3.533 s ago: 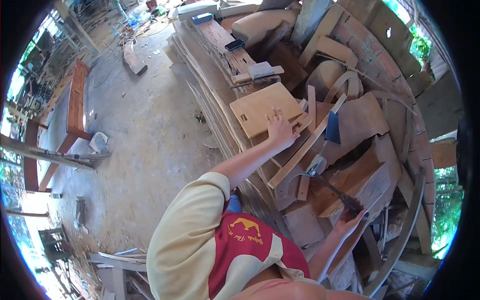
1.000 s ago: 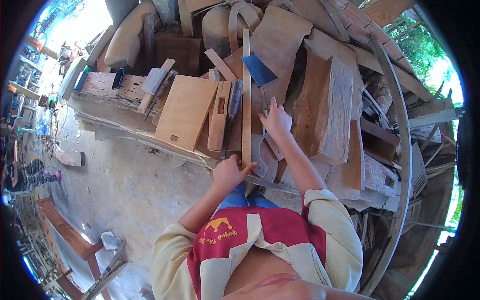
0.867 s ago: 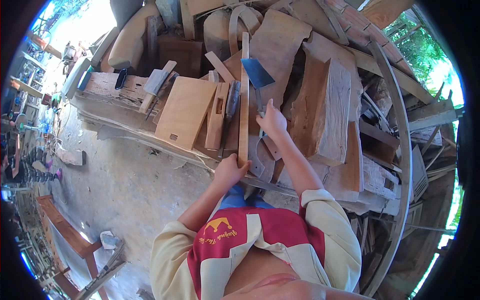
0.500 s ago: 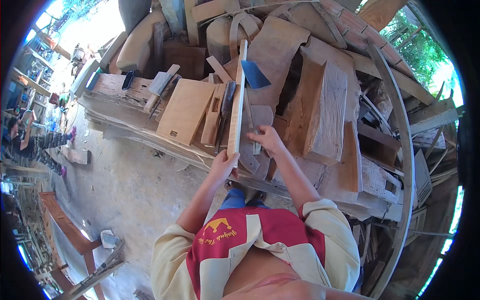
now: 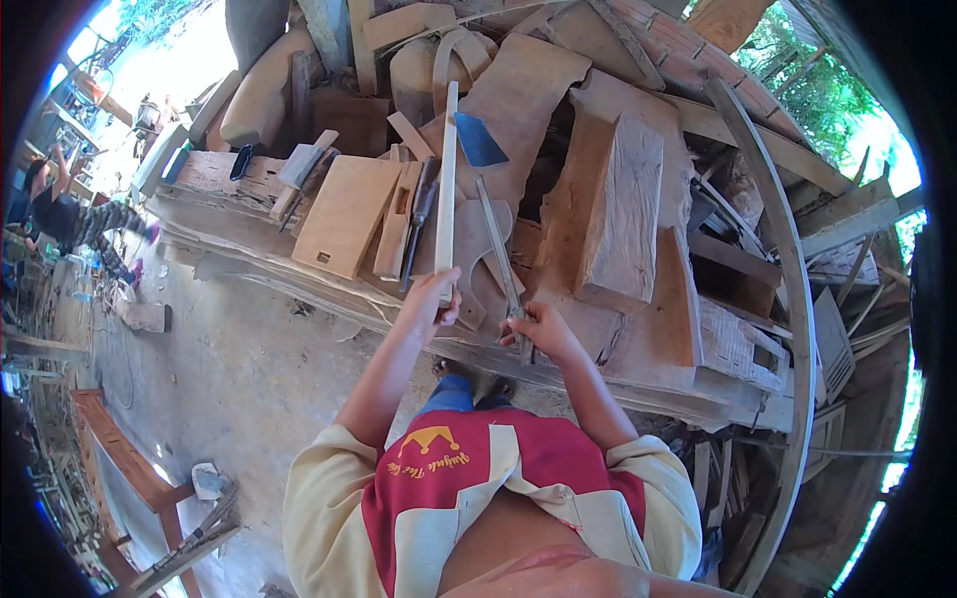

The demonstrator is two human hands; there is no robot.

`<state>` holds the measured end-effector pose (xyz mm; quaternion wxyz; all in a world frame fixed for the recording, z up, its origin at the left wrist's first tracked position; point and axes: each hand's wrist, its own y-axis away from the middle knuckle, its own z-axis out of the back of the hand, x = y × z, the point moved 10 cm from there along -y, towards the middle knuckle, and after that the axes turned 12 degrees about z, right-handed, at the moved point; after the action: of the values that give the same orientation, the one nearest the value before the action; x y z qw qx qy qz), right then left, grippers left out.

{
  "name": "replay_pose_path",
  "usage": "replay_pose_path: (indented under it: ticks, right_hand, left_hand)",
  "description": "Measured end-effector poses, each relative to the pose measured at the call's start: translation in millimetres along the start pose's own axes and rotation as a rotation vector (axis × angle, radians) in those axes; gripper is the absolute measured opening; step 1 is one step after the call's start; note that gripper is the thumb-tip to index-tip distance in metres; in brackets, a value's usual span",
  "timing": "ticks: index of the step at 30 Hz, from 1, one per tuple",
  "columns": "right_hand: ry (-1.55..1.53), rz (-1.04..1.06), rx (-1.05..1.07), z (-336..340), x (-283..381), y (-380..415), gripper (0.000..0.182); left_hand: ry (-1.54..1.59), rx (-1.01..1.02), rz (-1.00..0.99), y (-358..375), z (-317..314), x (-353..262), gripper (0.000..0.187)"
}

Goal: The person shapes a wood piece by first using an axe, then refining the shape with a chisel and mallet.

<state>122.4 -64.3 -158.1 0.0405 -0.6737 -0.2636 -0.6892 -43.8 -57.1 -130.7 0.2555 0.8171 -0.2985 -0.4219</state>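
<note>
My left hand [image 5: 435, 297] is closed round the lower end of a long, pale wooden strip [image 5: 448, 184], which points away from me over the workbench. In my right hand [image 5: 534, 329] is the near end of a narrow metal tool [image 5: 497, 234], its far end angled up and to the left. Left of the strip lie a dark-handled tool [image 5: 421, 204], a slotted wooden block [image 5: 396, 224] and a flat wooden board [image 5: 346, 214]. A blue sheet [image 5: 480, 141] rests beyond the metal tool.
The rough wooden bench [image 5: 269, 269] spans the view in front of me. A large hewn block [image 5: 623, 214] stands on its right part, with a long curved beam [image 5: 788, 269] beyond. Another person [image 5: 75, 214] is at the far left. A wooden frame [image 5: 130, 453] stands lower left.
My right hand has moved nearer to me and now grips the metal tool, which has shifted with it. The strip has turned slightly in my left hand. The view has shifted a little.
</note>
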Motion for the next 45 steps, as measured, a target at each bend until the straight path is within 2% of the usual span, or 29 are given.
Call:
replay_pose_path:
  ticks: [2,7,10,12,15,20,21,23,29,31,33,35,38,45]
  right_hand:
    - [0.007,0.041,-0.016,2.8,1.5,9.9,0.02]
    - [0.101,0.142,0.006,8.1,-0.4,27.5,0.018]
    - [0.139,0.208,-0.027,12.9,0.9,34.9,0.017]
    - [0.163,0.235,-0.053,16.7,1.1,39.5,0.016]
    - [0.182,0.264,-0.123,25.5,5.8,46.3,0.014]
    - [0.08,0.306,-0.329,55.5,8.9,63.3,0.012]
    - [0.082,0.309,-0.313,56.8,9.5,66.9,0.012]
    - [0.014,0.389,-0.477,77.5,19.8,83.8,0.015]
    - [0.022,0.489,-0.564,118.3,41.1,124.9,0.017]
    - [0.093,0.545,-0.637,134.5,51.1,143.5,0.016]
    - [0.09,0.556,-0.666,148.5,50.2,156.5,0.017]
    - [0.115,0.529,-0.726,163.3,45.7,171.3,0.016]
    - [0.133,0.506,-0.792,175.3,44.9,193.1,0.017]
    - [0.182,0.481,-0.94,202.4,28.3,236.2,0.017]
  left_hand:
    - [0.076,0.016,-0.047,8.5,-6.2,-6.3,0.021]
    - [0.04,0.025,-0.125,27.9,-13.0,-10.6,0.02]
    - [0.002,-0.093,-0.214,42.1,-7.0,-17.4,0.02]
    - [-0.133,-0.241,-0.303,54.1,1.9,-27.0,0.019]
    - [-0.265,-0.284,-0.421,65.6,12.3,-34.2,0.018]
    - [-0.391,-0.357,-0.402,85.0,53.1,-24.3,0.021]
    - [-0.414,-0.319,-0.381,85.4,56.4,-18.7,0.021]
    - [-0.432,-0.29,-0.368,87.1,59.6,-9.5,0.022]
    - [-0.649,-0.259,-0.329,91.4,26.9,14.4,0.027]
    - [-0.835,-0.303,-0.267,88.7,13.1,21.4,0.028]
    - [-0.92,-0.297,-0.314,85.6,-0.3,20.8,0.029]
    - [-1.183,-0.301,-0.389,83.9,-22.4,18.3,0.032]
    - [-1.378,-0.28,-0.474,75.0,-45.1,16.6,0.035]
    - [-1.797,-0.269,-0.487,45.3,-86.7,4.4,0.04]
